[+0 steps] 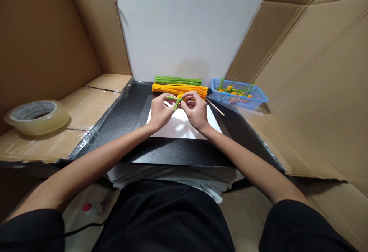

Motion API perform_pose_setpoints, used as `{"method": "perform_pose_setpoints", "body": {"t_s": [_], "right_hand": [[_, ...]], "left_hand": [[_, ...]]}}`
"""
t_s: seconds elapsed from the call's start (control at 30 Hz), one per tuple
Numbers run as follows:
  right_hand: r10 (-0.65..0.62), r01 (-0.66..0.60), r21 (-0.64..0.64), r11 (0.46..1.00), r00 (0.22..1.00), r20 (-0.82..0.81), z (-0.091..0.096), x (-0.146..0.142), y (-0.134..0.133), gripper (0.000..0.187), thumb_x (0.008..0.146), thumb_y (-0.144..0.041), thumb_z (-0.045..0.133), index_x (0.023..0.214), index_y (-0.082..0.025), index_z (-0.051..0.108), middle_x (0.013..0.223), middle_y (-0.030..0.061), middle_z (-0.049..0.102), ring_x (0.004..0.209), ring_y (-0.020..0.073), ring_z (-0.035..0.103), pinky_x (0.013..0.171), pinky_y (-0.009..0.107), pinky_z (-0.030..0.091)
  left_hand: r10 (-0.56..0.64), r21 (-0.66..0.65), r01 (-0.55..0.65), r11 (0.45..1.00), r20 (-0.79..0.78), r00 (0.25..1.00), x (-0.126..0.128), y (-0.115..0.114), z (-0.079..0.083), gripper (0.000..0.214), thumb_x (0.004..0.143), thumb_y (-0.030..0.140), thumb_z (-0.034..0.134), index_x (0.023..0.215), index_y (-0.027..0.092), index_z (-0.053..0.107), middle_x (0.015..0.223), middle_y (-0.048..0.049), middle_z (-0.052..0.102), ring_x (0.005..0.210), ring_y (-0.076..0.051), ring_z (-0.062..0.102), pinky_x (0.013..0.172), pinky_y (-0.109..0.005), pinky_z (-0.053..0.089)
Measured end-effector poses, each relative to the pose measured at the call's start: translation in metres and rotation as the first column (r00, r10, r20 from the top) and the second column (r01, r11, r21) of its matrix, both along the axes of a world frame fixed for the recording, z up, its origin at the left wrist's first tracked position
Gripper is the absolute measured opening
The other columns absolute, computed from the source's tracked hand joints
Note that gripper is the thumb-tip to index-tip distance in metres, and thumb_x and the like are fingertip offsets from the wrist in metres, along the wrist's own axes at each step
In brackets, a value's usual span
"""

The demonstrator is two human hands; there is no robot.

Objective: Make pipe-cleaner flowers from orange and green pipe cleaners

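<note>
green pipe cleaner (174,101) sits in a narrow fingertip pinch above the white sheet (179,126), left hand (160,112) steadying it while right hand (195,112) works it snugly against a small yellow tuft (179,96).

a black short-sleeved top (163,217) with loose sleeves (299,225), white cloth (172,175) showing past it; the left hand (161,112) and right hand (197,112) are bare.

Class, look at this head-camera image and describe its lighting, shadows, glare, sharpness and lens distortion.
In the head view, the wide lens splays the cardboard outward; a soft shadow falls on the white wall; the tape roll shows mild sheen; the left hand, right hand and green pipe cleaner stay fairly sharp.
</note>
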State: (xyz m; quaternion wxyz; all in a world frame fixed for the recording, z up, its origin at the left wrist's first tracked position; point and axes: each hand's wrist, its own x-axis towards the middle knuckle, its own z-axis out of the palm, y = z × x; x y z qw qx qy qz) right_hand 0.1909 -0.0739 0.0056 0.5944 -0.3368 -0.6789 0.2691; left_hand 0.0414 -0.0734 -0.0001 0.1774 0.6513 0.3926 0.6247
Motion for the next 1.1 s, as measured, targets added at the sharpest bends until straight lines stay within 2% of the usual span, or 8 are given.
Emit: {"method": "perform_pose_setpoints", "body": {"t_s": [0.23,0.37,0.6,0.7,0.77,0.87,0.97,1.1], "right_hand": [[-0.004,0.004,0.024,1.0,1.0,0.005,0.0,0.002,0.0,0.018,0.083,-0.031,0.069,0.092,-0.024,0.056,0.091,0.0001,0.064,0.079,0.0146,0.068,0.076,0.031,0.059],[-0.006,0.006,0.029,1.0,1.0,0.011,0.0,0.002,0.0,0.019,0.084,-0.033,0.07,0.093,-0.024,0.056,0.091,-0.0002,0.065,0.079,0.0146,0.068,0.077,0.031,0.059],[0.043,-0.046,-0.061,0.997,0.998,-0.045,0.0,0.001,0.002,0.029,0.081,-0.043,0.075,0.091,-0.024,0.054,0.083,-0.0027,0.062,0.07,0.0128,0.067,0.071,0.029,0.06],[0.078,-0.084,-0.096,0.992,0.995,-0.066,0.0,0.001,0.002,0.036,0.079,-0.049,0.076,0.089,-0.024,0.053,0.08,-0.0035,0.061,0.067,0.0128,0.067,0.067,0.029,0.061],[0.091,-0.097,-0.106,0.99,0.994,-0.064,0.001,0.001,0.002,0.039,0.078,-0.052,0.078,0.089,-0.024,0.053,0.078,-0.004,0.061,0.065,0.0128,0.067,0.067,0.029,0.061],[0.1,-0.107,-0.112,0.988,0.993,-0.065,0.002,0.002,0.001,0.039,0.077,-0.051,0.078,0.089,-0.024,0.053,0.077,-0.0043,0.061,0.064,0.0128,0.068,0.065,0.029,0.061],[0.089,-0.097,-0.118,0.988,0.994,-0.066,0.002,0.001,0.001,0.034,0.079,-0.047,0.076,0.089,-0.024,0.052,0.077,-0.0043,0.062,0.064,0.0129,0.069,0.064,0.029,0.061],[0.113,-0.119,-0.113,0.986,0.992,-0.059,0.001,0.001,0.001,0.031,0.08,-0.043,0.074,0.091,-0.024,0.052,0.077,-0.0042,0.064,0.066,0.0133,0.07,0.066,0.029,0.061]], "left_hand": [[-0.033,-0.036,0.034,0.999,0.028,0.999,0.0,-0.002,0.003,0.035,0.077,0.052,0.08,0.082,0.018,0.075,0.078,-0.0051,0.075,0.071,-0.016,0.068,0.058,-0.025,0.05],[-0.063,-0.012,0.064,0.998,0.03,0.998,0.0,-0.003,0.005,0.034,0.081,0.051,0.077,0.085,0.018,0.073,0.082,-0.005,0.074,0.074,-0.015,0.067,0.059,-0.023,0.051],[-0.073,0.131,0.086,0.988,-0.101,0.992,0.0,-0.005,0.006,0.023,0.088,0.038,0.071,0.102,0.021,0.067,0.099,-0.005,0.072,0.084,-0.013,0.066,0.061,-0.02,0.052],[-0.021,0.241,0.067,0.968,-0.187,0.982,-0.005,-0.001,0.007,0.037,0.087,0.028,0.069,0.124,0.023,0.063,0.106,-0.0055,0.069,0.085,-0.013,0.064,0.063,-0.021,0.054],[0.038,0.333,0.059,0.941,-0.279,0.959,-0.012,0.001,0.01,0.045,0.085,0.025,0.068,0.129,0.024,0.062,0.112,-0.0069,0.068,0.088,-0.015,0.064,0.067,-0.025,0.056],[0.148,0.43,0.049,0.901,-0.414,0.898,-0.022,0.006,0.015,0.029,0.084,0.025,0.068,0.113,0.026,0.072,0.113,-0.0078,0.069,0.097,-0.021,0.065,0.077,-0.033,0.058],[0.23,0.454,0.008,0.891,-0.466,0.855,-0.028,0.011,0.018,0.012,0.088,0.029,0.068,0.095,0.028,0.077,0.103,-0.0067,0.072,0.096,-0.023,0.064,0.081,-0.039,0.057],[0.236,0.449,-0.024,0.893,-0.422,0.875,-0.031,0.016,0.018,0.012,0.091,0.038,0.068,0.093,0.03,0.077,0.104,-0.0059,0.072,0.099,-0.023,0.063,0.084,-0.04,0.056]]}}
